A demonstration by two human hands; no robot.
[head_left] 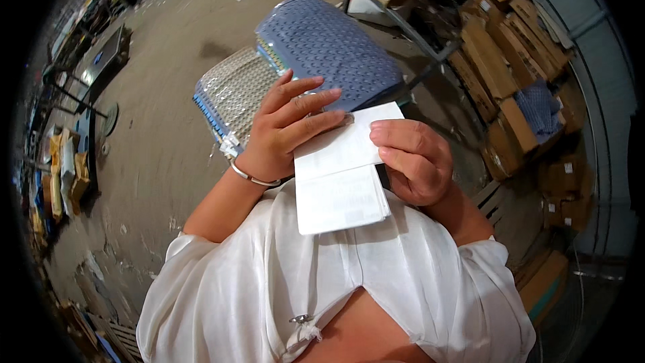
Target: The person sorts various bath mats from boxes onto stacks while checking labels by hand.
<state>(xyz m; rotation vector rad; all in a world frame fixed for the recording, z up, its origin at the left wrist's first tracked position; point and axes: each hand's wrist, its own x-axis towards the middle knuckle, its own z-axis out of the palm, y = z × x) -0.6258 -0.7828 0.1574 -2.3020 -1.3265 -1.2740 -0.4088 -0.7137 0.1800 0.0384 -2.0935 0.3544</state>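
Note:
A stack of white paper sheets hangs in front of my chest, with a crease or edge running across its middle. Its upper sheet tilts away from me, and several layers show at the lower right corner. My right hand pinches the right edge of the upper part between thumb and fingers. Across the upper left of the paper lies my left hand, its fingers stretched out and slightly apart. A metal bangle circles the left wrist. Part of the upper sheet is hidden under the left fingers.
Beyond my hands, a blue textured mat bundle and a beige one sit in clear wrap. Flattened cardboard boxes pile up at the right beside a metal-framed rack. At the left stand a low dark bench and packages.

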